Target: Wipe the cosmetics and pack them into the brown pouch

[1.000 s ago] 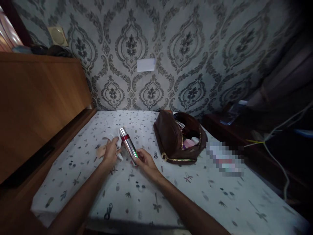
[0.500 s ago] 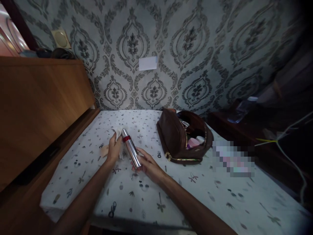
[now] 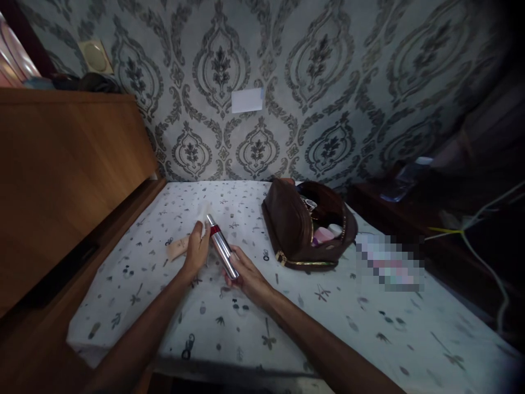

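My right hand [image 3: 248, 273] is wrapped round the lower part of a slim silver bottle [image 3: 223, 251] with a red band near its narrower top. The bottle is tilted, its top toward the upper left. My left hand [image 3: 197, 251] is closed on a thin white tissue [image 3: 204, 210], which shows faintly above the fingers against the white cloth. Its fingers are beside the bottle's top; whether they touch it is hard to tell. Left of that hand a flat beige tube or packet [image 3: 177, 249] lies on the patterned sheet [image 3: 221, 339], partly covered by the hand.
An unzipped brown bag [image 3: 287, 230] stands to the right, with a pink-lidded item [image 3: 323, 235] and other small things inside. Beyond it are a blurred-out item [image 3: 389, 265], a clear bottle [image 3: 404, 180] and a pale cable [image 3: 488, 273]. A wooden cabinet [image 3: 74, 158] borders the left.
My left hand has shifted slightly right and down along the bottle's top, with less tissue showing. More of the beige item is visible. The right hand keeps its hold on the bottle.
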Motion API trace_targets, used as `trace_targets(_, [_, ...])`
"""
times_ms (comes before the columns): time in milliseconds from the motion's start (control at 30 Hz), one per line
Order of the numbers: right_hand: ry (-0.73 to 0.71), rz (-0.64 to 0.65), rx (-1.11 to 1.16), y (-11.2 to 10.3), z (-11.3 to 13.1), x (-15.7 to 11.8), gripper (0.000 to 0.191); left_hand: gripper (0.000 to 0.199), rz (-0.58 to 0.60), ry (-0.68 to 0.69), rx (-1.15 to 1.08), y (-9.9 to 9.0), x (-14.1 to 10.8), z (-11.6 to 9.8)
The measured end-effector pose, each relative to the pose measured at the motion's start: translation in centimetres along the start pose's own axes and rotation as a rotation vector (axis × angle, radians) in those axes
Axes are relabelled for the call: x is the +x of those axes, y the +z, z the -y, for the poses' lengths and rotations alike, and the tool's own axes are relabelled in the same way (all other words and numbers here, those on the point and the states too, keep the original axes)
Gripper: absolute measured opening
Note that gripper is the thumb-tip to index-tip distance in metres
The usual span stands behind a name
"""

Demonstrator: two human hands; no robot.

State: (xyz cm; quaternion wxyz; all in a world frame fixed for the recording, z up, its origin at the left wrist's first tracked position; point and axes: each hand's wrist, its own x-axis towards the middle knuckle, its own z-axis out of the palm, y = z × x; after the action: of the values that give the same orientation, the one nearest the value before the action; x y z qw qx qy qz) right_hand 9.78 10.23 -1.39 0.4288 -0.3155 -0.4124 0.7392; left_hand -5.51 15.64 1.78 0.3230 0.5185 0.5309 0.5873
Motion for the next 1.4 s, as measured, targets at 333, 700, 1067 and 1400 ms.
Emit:
trace_targets(333, [-0.123,0.114,-0.132,-0.3,-0.7,0.5,0.040,0.016,0.262,-0.160,-0.094,0.3,-0.1,0.5])
trace_targets(700, [-0.162,-0.153,0.072,-0.9,-0.2,1.3,0.051,0.016,0.661,0.108,0.086,0.2,-0.1,-2.5])
trace_targets(1067, [-0.191,-0.192,0.155,-1.8,0.2,1.5,0.046,0.033,0.585,0.486,0.492,0.4,-1.9,-1.0])
trace_targets(1400, [-0.224,-0.199,-0.006,-1.9,-0.1,1.7,0.041,0.018,0.572,0.662,0.523,-0.4,-2.2,0.2])
